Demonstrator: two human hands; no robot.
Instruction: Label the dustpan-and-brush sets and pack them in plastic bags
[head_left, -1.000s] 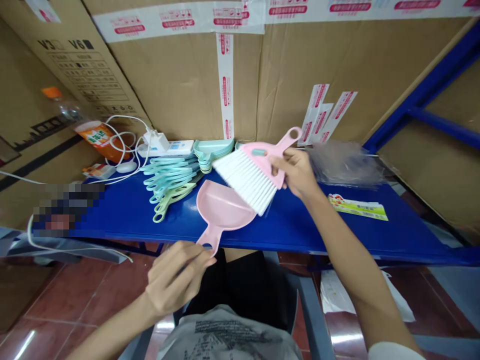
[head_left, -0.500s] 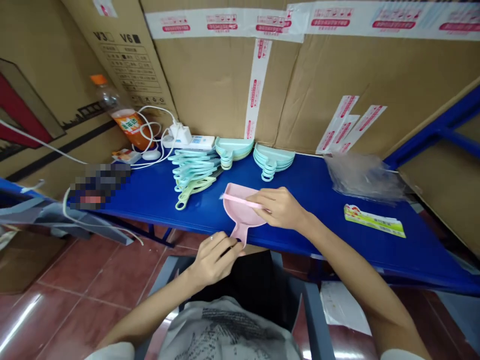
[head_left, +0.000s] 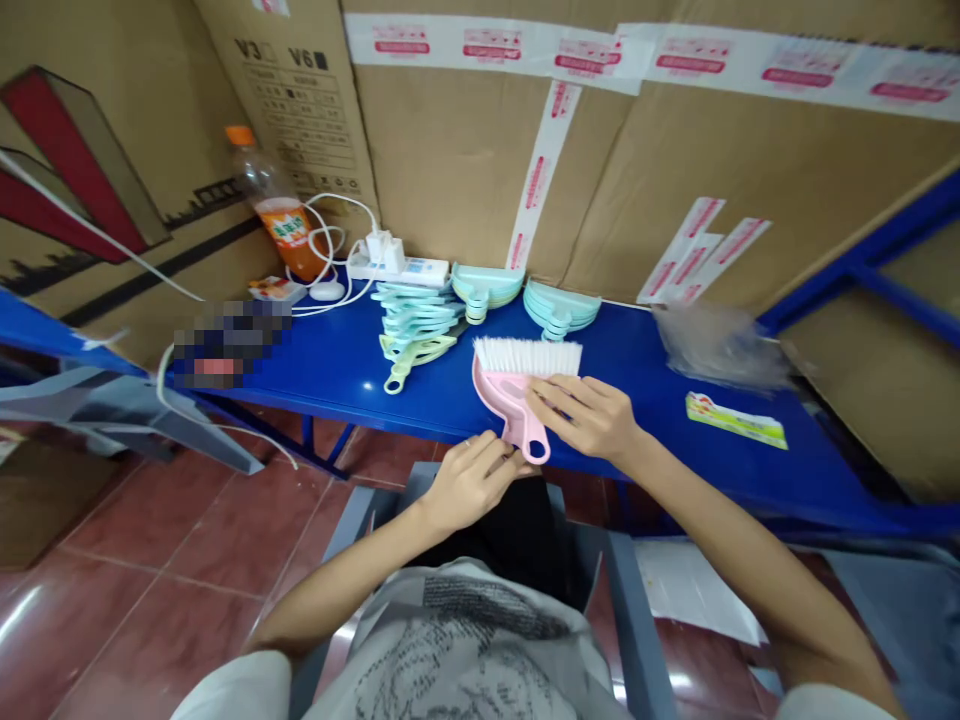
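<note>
A pink dustpan [head_left: 486,393] lies at the table's front edge, its handle pinched in the fingers of my left hand [head_left: 474,482]. Over it lies a pink hand brush [head_left: 514,392] with white bristles pointing away from me. My right hand [head_left: 589,415] grips the brush by its right side, and the brush's handle loop overlaps the dustpan's handle. Behind them stand two stacks of dustpans, one light green and blue [head_left: 487,285], the other light blue [head_left: 561,308]. Left of these, several light blue brushes [head_left: 420,312] are piled with a yellow-green brush [head_left: 409,358] in front.
The blue table [head_left: 337,375] backs onto cardboard [head_left: 450,150]. At its left are an orange drink bottle [head_left: 289,235], a power strip [head_left: 420,270] with white cables and a blurred-out patch. Clear plastic bags [head_left: 712,345] and a green-and-white label card [head_left: 735,420] lie at the right.
My right hand has turned the brush from edge-on to flat over the dustpan, bristles away from me. My left hand still holds the dustpan's handle. The camera view has shifted.
</note>
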